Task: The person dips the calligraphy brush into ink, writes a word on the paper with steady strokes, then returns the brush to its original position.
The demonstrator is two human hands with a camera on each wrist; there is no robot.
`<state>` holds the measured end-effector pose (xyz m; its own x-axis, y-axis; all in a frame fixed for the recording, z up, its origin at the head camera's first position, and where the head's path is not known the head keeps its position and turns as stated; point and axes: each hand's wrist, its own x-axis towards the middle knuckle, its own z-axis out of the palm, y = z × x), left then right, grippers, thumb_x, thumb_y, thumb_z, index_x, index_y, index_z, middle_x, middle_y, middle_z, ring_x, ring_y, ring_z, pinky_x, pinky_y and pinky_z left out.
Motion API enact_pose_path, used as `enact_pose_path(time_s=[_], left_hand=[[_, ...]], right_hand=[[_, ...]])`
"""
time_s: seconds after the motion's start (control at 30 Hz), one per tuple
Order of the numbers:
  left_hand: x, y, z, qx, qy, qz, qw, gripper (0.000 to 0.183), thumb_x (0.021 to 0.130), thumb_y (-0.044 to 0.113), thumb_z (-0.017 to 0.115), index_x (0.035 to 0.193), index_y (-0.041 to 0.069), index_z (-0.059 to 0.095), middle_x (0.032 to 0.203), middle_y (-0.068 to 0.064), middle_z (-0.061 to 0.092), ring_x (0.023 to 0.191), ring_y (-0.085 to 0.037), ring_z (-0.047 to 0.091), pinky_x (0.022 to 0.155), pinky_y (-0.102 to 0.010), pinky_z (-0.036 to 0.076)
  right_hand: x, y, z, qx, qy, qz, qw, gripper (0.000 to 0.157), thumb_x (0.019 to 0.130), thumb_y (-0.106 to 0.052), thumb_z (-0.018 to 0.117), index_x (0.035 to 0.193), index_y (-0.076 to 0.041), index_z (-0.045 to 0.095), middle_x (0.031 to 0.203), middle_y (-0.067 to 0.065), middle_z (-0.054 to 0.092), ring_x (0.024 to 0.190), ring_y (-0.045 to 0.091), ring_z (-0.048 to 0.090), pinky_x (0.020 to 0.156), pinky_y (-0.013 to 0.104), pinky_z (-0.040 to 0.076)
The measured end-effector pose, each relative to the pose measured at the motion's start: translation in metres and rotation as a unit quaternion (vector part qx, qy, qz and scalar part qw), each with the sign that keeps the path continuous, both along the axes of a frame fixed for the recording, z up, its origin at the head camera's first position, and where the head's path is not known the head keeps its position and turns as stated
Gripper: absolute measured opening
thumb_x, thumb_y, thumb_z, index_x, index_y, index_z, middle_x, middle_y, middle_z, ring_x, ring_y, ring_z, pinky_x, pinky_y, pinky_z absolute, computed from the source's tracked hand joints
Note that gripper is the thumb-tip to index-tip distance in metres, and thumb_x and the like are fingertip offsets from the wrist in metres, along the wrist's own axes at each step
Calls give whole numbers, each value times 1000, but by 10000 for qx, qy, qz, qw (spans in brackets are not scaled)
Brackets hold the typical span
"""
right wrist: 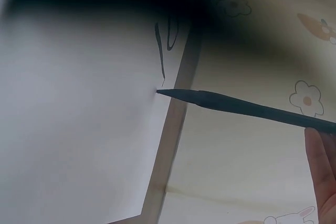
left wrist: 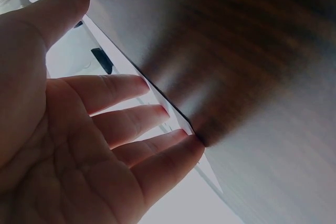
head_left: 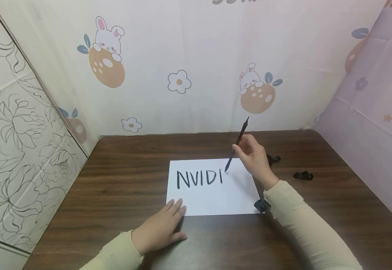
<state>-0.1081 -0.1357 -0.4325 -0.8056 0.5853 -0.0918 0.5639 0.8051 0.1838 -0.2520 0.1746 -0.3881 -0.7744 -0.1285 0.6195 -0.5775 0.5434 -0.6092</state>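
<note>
A sheet of white paper (head_left: 209,202) lies on the wooden table, with "NVIDI" in black handwritten letters (head_left: 200,178) across its upper half. My right hand (head_left: 255,157) pinches a slim black brush pen (head_left: 238,141), which slants with its upper end away from me. In the right wrist view, the pointed dark tip of the brush pen (right wrist: 176,94) is right at the paper, just beside the last stroke. My left hand (head_left: 160,228) rests with fingers extended over the paper's lower left corner; in the left wrist view its fingertips (left wrist: 157,111) are at the paper's edge.
A small black object (head_left: 303,175) lies on the table to the right of the paper. Another dark piece (head_left: 275,159) shows behind my right hand, and a black block (head_left: 262,205) sits at the paper's lower right corner. A printed curtain (head_left: 209,108) hangs behind the table (head_left: 125,180).
</note>
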Motion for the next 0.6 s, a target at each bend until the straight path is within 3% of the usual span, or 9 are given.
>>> enact_pose_path(time_s=[0.6], left_hand=[[0,0,1,8,10,9,10000,75,88,49,67,142,1,48,152,-21,41,138,-43,42,109,-51,42]], right_hand=[[3,3,-4,217,-22,-60,9997,24,92,-11,68,112,-6,57,83,3,65,71,4,61,63,17,51]])
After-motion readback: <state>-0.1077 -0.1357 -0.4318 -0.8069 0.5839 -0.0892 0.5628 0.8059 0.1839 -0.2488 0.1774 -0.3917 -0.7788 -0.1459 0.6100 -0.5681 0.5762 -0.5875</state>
